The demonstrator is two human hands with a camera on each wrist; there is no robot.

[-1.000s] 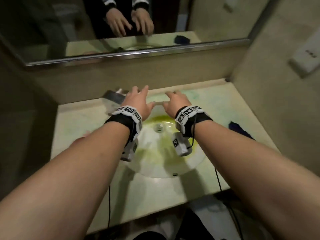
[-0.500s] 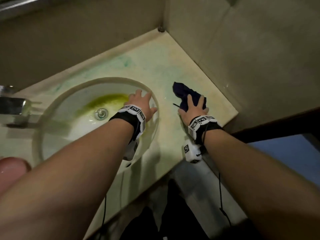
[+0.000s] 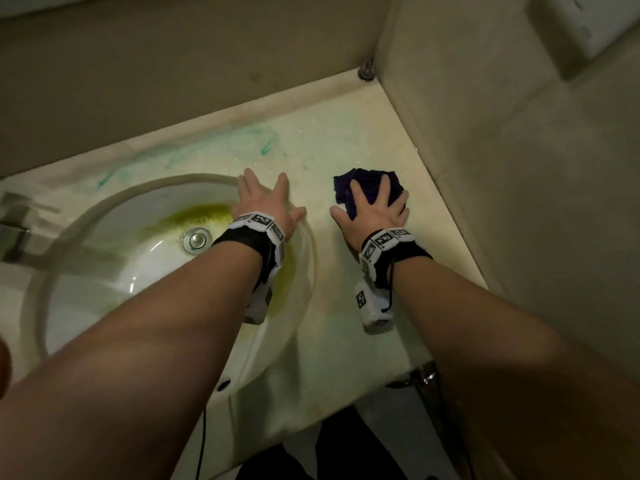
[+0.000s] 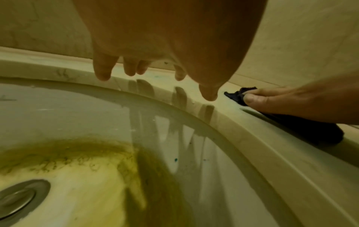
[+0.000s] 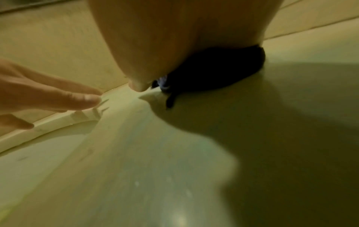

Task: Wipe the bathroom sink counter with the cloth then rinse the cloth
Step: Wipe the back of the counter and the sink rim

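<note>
A crumpled dark blue cloth (image 3: pixel 367 185) lies on the pale counter (image 3: pixel 311 150), right of the sink, near the side wall. My right hand (image 3: pixel 370 202) lies on top of it, fingers spread and straight, pressing it down; the cloth (image 5: pixel 223 69) shows under the palm in the right wrist view. My left hand (image 3: pixel 265 194) is open, fingers spread, hovering over the right rim of the white basin (image 3: pixel 104 306). In the left wrist view its fingertips (image 4: pixel 103 75) hang just above the rim, with the cloth (image 4: pixel 239 95) and right hand (image 4: pixel 281 99) beside it.
Teal scribble marks (image 3: pixel 266 147) streak the counter behind the basin. A yellow-green stain (image 3: pixel 197 214) spreads round the drain (image 3: pixel 196 240). The faucet (image 3: pixel 14 220) stands at far left. Walls close the back and right (image 3: pixel 519 168); a metal fitting (image 3: pixel 367 69) sits in the corner.
The view has swung from the mirror down to the counter's right end. My right hand went right onto the cloth and now covers more of it; my left hand moved to the basin's right rim.
</note>
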